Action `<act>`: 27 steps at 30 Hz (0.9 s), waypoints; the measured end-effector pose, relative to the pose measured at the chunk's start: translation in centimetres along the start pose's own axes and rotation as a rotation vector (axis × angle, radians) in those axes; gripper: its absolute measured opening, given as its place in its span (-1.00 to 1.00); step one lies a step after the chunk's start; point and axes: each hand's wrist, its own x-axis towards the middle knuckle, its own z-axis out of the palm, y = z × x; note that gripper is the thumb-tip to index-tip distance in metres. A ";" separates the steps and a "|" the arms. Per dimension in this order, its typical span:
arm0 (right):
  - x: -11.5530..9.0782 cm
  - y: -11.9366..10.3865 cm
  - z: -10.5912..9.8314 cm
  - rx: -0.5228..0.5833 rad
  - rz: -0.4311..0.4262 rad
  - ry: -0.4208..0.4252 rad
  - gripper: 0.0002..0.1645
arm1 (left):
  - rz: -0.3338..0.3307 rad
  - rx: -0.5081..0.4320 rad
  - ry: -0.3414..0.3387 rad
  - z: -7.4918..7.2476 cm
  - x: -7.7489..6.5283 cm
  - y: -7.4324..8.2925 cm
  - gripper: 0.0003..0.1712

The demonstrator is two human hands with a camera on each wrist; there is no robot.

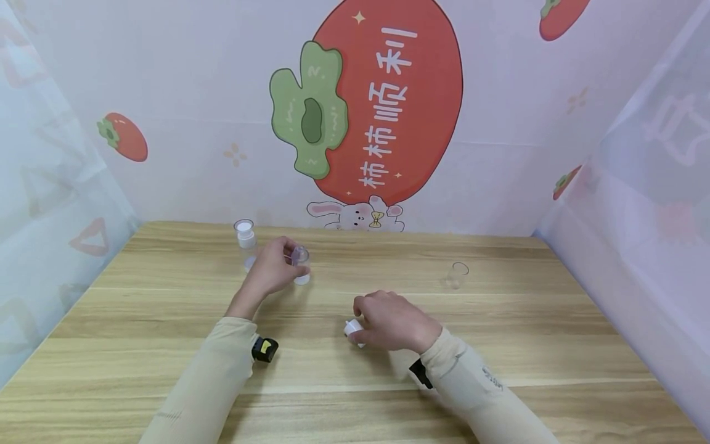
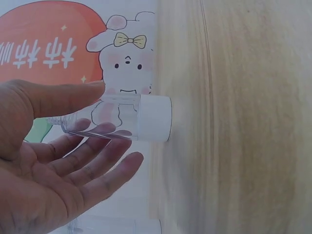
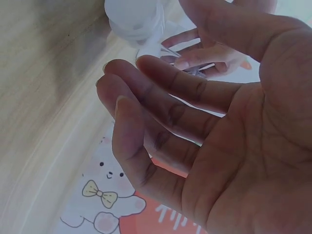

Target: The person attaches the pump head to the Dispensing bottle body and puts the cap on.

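A small clear bottle (image 1: 301,271) with a white base stands upright toward the back of the table. My left hand (image 1: 272,268) holds it, thumb on one side and fingers curving round the other; in the left wrist view the fingertips show through the clear wall of the bottle (image 2: 124,117). Closer to me, a white pump head (image 1: 353,330) lies tilted low over the wood. My right hand (image 1: 394,320) is right at it, thumb and forefinger on either side with a gap in the right wrist view, the other fingers loosely bent.
Left of my left hand stands another clear bottle (image 1: 246,246) with a white pump top under a transparent cover. A transparent cap (image 1: 456,276) sits farther right on the wooden table (image 1: 527,345). Printed cloth walls (image 1: 194,172) border the back and sides.
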 end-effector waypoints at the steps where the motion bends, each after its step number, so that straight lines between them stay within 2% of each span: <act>1: 0.0 0.0 0.0 -0.001 -0.001 0.000 -0.63 | -0.001 -0.001 0.003 0.0 0.0 0.0 -0.47; 10: 0.0 -0.3 0.5 -0.028 -0.009 -0.006 -0.69 | 0.017 -0.077 0.056 -0.2 -0.3 0.8 -0.46; 20: 0.1 -0.7 1.0 -0.060 -0.031 0.011 -0.73 | 0.114 -0.130 0.114 -0.3 -0.4 1.8 -0.45; 27: 0.1 -0.7 1.1 -0.099 -0.071 0.030 -0.77 | 0.148 -0.146 0.159 -0.4 -0.4 2.1 -0.47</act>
